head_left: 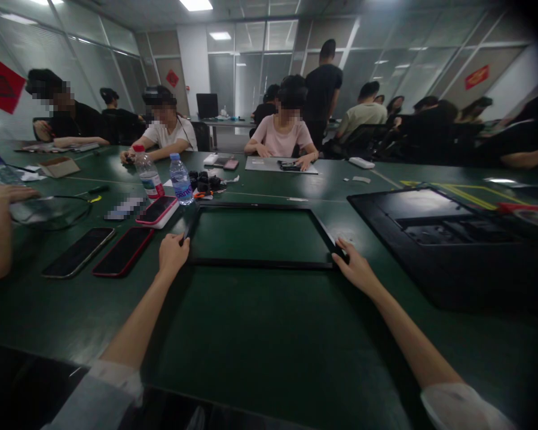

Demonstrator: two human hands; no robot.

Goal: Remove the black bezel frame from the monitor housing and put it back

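Observation:
A thin black rectangular frame (pixel 260 263), open in the middle, is held over the green table (pixel 269 334). My left hand (pixel 174 252) grips its left side near the lower corner, with the fingers closed round the edge. At the lower right corner, my right hand (pixel 350 263) pinches the frame between thumb and fingers. Green tabletop shows through the opening. Whether the frame's far edge rests on the table I cannot tell.
Left of the frame lie a red-edged phone (pixel 124 252), a dark phone (pixel 78 252) and a pink-edged phone (pixel 158 211); two bottles (pixel 180 179) stand behind. A large black panel (pixel 412 239) lies right. Another person's hand (pixel 0 227) is at far left.

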